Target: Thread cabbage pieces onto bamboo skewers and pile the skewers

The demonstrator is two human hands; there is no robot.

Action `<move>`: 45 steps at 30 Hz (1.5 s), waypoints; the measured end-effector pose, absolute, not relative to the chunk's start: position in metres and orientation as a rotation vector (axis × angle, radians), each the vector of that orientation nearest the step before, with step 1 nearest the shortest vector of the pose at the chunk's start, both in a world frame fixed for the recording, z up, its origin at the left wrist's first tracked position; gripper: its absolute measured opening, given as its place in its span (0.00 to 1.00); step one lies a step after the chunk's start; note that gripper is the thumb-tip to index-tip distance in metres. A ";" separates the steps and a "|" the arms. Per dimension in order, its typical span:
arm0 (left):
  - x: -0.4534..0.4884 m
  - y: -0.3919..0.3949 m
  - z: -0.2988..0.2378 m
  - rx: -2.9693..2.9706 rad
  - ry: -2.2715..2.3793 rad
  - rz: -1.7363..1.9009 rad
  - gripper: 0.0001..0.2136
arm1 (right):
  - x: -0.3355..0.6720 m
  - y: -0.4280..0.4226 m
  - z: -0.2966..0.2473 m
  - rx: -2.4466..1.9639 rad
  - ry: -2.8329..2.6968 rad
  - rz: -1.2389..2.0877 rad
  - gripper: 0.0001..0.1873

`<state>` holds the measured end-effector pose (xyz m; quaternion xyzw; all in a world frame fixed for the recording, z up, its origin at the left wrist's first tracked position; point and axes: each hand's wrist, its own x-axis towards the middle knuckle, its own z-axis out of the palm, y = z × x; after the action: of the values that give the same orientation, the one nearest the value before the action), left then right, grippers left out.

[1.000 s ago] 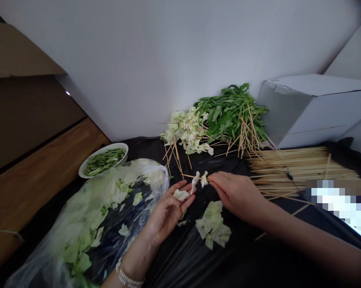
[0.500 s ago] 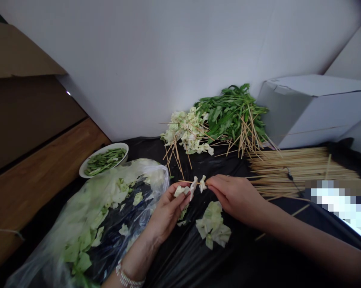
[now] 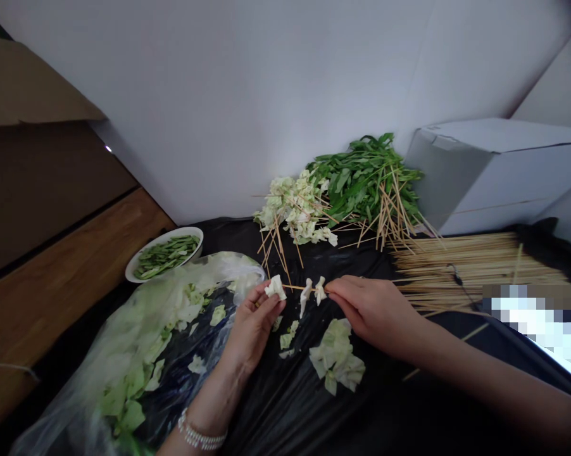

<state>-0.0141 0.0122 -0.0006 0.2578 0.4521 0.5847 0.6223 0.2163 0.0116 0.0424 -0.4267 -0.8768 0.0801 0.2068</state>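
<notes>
My right hand (image 3: pixel 368 310) is closed around one end of a thin wooden skewer (image 3: pixel 292 288), which points left. Two cabbage pieces (image 3: pixel 306 296) are threaded on it near my right fingers. Between the thumb and fingers of my left hand (image 3: pixel 254 323) is a pale cabbage leaf piece (image 3: pixel 275 288), at the skewer's left tip; whether the tip pierces it I cannot tell. Below my hands, a small heap of cabbage leaves (image 3: pixel 337 358) and a few scraps (image 3: pixel 286 341) lie on the black plastic sheet (image 3: pixel 285 405).
A clear plastic bag (image 3: pixel 100 354) with cabbage leaves spreads at left, beside a white bowl (image 3: pixel 130 269) of green vegetable pieces. Skewered cabbage (image 3: pixel 292 202) and skewered leafy greens (image 3: pixel 361 177) lie against the wall. Many bare skewers (image 3: pixel 466 269) and a white box (image 3: pixel 513 177) are at right.
My left hand has moved left with its cabbage piece, away from the threaded pieces, baring more of the skewer. My right hand has stayed nearly still.
</notes>
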 end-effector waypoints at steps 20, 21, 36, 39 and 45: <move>-0.009 0.005 -0.007 0.802 1.159 1.385 0.20 | 0.212 0.012 0.037 -1.289 -2.532 0.129 0.11; -0.008 0.005 -0.007 0.818 1.165 1.384 0.20 | 0.212 0.012 0.037 -1.298 -2.535 0.132 0.11; -0.001 -0.001 0.000 1.029 1.285 1.324 0.19 | 0.208 0.008 0.029 -1.332 -2.592 0.188 0.12; 0.000 -0.002 0.000 1.120 1.317 1.326 0.17 | 0.206 0.007 0.028 -1.327 -2.594 0.132 0.11; -0.002 -0.006 -0.005 1.364 1.430 1.298 0.15 | 0.203 0.004 0.027 -1.325 -2.613 0.135 0.11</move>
<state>-0.0023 -0.0065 -0.0047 0.5339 0.5596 0.5081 0.3790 0.2029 0.0040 0.0265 -0.4493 -0.8861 0.0458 0.1044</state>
